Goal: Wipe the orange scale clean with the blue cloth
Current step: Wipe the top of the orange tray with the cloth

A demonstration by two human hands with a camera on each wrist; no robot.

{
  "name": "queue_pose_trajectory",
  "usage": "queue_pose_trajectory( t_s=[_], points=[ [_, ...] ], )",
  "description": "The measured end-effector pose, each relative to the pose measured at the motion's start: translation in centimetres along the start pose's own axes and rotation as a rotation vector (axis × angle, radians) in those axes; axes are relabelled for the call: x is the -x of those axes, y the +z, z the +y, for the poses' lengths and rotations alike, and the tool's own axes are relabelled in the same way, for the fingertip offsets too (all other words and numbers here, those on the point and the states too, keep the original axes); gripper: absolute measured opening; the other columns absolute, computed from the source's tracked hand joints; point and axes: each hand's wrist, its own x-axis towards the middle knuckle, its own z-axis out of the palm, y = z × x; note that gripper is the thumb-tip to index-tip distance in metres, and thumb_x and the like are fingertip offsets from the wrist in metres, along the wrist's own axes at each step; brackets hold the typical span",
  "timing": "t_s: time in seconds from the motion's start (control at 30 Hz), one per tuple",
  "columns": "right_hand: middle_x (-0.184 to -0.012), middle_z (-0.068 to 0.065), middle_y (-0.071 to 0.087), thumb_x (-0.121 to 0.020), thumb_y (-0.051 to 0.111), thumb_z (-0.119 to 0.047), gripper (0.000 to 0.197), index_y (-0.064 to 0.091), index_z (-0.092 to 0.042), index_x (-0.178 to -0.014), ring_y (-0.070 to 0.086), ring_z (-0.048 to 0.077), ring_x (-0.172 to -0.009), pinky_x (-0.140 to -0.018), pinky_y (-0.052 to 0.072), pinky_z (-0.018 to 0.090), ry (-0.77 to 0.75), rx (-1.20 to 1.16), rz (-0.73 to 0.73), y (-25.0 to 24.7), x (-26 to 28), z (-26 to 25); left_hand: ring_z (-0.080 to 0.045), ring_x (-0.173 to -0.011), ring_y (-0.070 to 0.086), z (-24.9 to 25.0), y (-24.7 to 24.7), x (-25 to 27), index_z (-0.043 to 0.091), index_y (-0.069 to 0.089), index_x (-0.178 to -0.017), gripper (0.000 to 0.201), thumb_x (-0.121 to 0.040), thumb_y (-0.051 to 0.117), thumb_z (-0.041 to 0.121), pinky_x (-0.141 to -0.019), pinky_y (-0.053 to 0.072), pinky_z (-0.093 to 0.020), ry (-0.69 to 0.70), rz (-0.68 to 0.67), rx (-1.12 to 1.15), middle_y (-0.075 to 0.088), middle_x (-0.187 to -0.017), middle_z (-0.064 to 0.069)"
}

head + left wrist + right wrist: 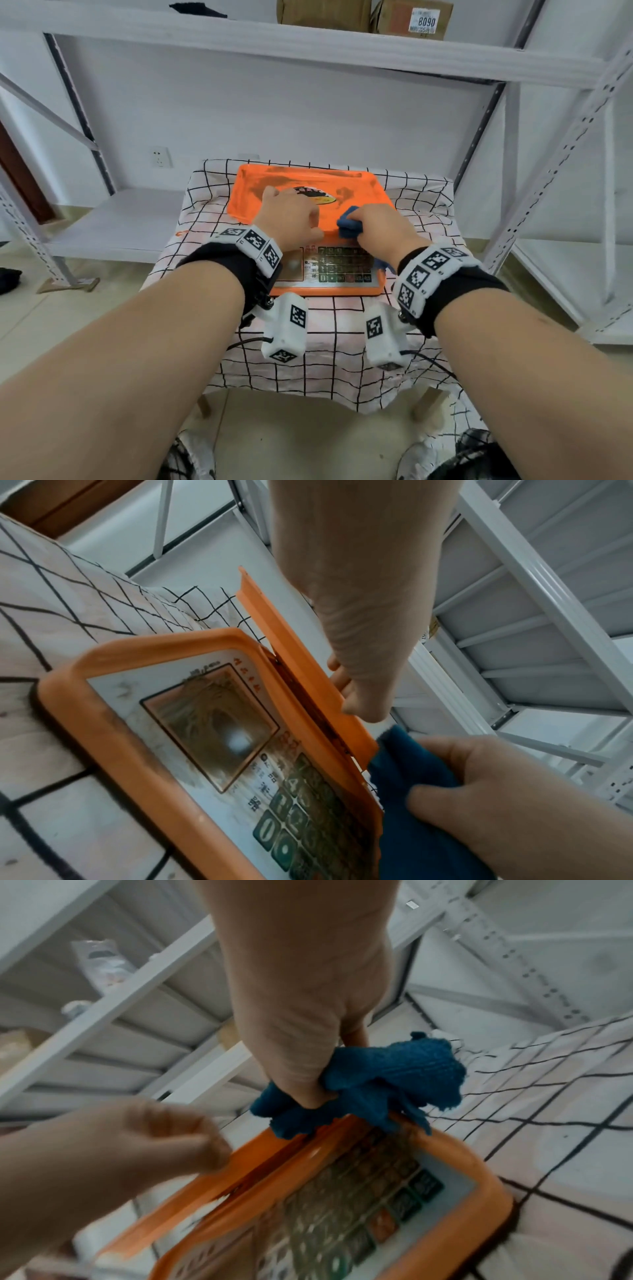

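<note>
Keypad digits on the orange scale (308,192) are smeared and hard to read; its display window is glare only. Both wrists hide part of the front panel in the head view. One scale, one blue cloth (348,224), two hands. Scale sits mid-frame on a checked tablecloth (342,329). Right hand (378,224) has its fingers curled tight round the bunched cloth, pressing it on the tray's near edge. Left hand (291,216), fingers curled, rests on the tray just beside the cloth, seemingly holding nothing.

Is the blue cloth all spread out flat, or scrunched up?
Scrunched up. The right hand grips the blue cloth in a crumpled wad.
</note>
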Motion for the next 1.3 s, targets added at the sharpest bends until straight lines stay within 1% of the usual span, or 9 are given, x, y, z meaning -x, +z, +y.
queue_pose_trajectory(
  t_s=[0.07, 0.23, 0.37, 0.57, 0.73, 0.9, 1.07, 1.2, 1.3],
  points=[
    [-0.073, -0.011, 0.047, -0.081, 0.055, 0.005, 0.026, 0.058, -0.02, -0.088, 0.049, 0.018, -0.086, -0.064, 0.033, 0.021, 0.075, 0.034, -0.024, -0.9, 0.1, 1.4, -0.018, -0.099, 0.049, 0.0, 0.1, 0.1, 0.023, 0.066, -0.08, 0.019, -0.083, 0.054, 0.037, -0.093, 0.024, -0.039, 0.009, 0.015, -0.002, 0.063, -0.089, 0.006],
    [-0.116, 0.009, 0.061, -0.089, 0.051, -0.003, 0.027, 0.059, -0.01, -0.114, 0.057, 0.028, -0.108, -0.081, 0.041, 0.029, 0.16, 0.161, -0.053, -0.6, -0.3, 4.4, -0.018, -0.099, 0.047, 0.0, 0.8, 1.0, 0.026, 0.07, -0.093, 0.029, -0.09, 0.043, 0.034, -0.088, 0.026, -0.037, 0.094, 0.112, -0.164, 0.061, -0.097, 0.006],
    [-0.105, 0.005, 0.065, -0.076, 0.067, -0.005, 0.023, 0.064, -0.012, -0.097, 0.061, 0.023, -0.099, -0.083, 0.044, 0.028, 0.145, 0.146, -0.001, 1.0, -1.6, 4.7, -0.019, -0.111, 0.04, 0.7, 1.2, 1.1, 0.026, 0.068, -0.104, 0.029, -0.092, 0.043, 0.033, -0.092, 0.024, -0.037, 0.225, 0.144, -0.24, 0.053, -0.119, 0.006],
    [-0.084, -0.003, 0.058, -0.087, 0.051, -0.006, 0.021, 0.068, -0.018, -0.083, 0.051, 0.016, -0.081, -0.062, 0.033, 0.023, -0.041, -0.052, 0.227, 2.1, -0.4, 4.0, -0.023, -0.127, 0.03, 1.8, 2.1, 0.1, 0.027, 0.066, -0.115, 0.031, -0.09, 0.049, 0.03, -0.1, 0.018, -0.04, 0.254, 0.131, -0.187, 0.039, -0.143, 0.005],
    [-0.102, -0.002, 0.064, -0.083, 0.05, -0.005, 0.029, 0.066, -0.022, -0.1, 0.052, 0.024, -0.098, -0.079, 0.045, 0.042, -0.189, -0.087, 0.245, 3.9, -0.6, 3.9, -0.023, -0.129, 0.027, 2.4, 2.7, -0.6, 0.024, 0.071, -0.105, 0.027, -0.087, 0.052, 0.027, -0.096, 0.011, -0.037, 0.246, 0.145, -0.074, 0.038, -0.145, 0.007],
    [-0.093, 0.004, 0.062, -0.072, 0.061, -0.002, 0.018, 0.066, -0.013, -0.086, 0.056, 0.024, -0.093, -0.078, 0.047, 0.04, -0.047, 0.067, 0.115, 2.2, -1.4, 6.6, -0.02, -0.129, 0.025, 1.8, 2.3, -0.3, 0.029, 0.073, -0.1, 0.027, -0.086, 0.052, 0.036, -0.096, 0.008, -0.034, 0.22, 0.136, -0.023, 0.038, -0.144, 0.012],
    [-0.087, -0.002, 0.059, -0.068, 0.052, -0.006, 0.023, 0.063, -0.023, -0.076, 0.057, 0.023, -0.088, -0.073, 0.05, 0.041, -0.122, -0.122, 0.176, 4.3, -0.9, 3.6, -0.027, -0.109, 0.05, 1.3, 1.0, -0.3, 0.024, 0.074, -0.061, 0.037, -0.075, 0.049, 0.047, -0.085, 0.017, -0.034, 0.273, 0.288, 0.045, 0.064, -0.119, 0.007],
    [-0.087, 0.003, 0.065, -0.075, 0.046, -0.006, 0.026, 0.069, -0.015, -0.084, 0.057, 0.018, -0.084, -0.076, 0.043, 0.033, -0.272, -0.465, 0.252, 5.4, 0.5, -0.3, -0.028, -0.106, 0.053, 1.6, 0.9, -0.7, 0.023, 0.077, -0.078, 0.039, -0.07, 0.041, 0.038, -0.083, 0.019, -0.033, 0.252, 0.313, 0.082, 0.065, -0.116, 0.003],
    [-0.1, 0.002, 0.069, -0.07, 0.043, -0.009, 0.039, 0.071, -0.016, -0.097, 0.059, 0.018, -0.095, -0.085, 0.045, 0.031, -0.338, -0.324, 0.262, 4.0, 0.3, 2.2, -0.028, -0.111, 0.05, 1.7, 1.1, -0.6, 0.021, 0.077, -0.081, 0.045, -0.072, 0.035, 0.034, -0.087, 0.017, -0.033, 0.249, 0.256, 0.044, 0.062, -0.121, 0.003]
  ],
)
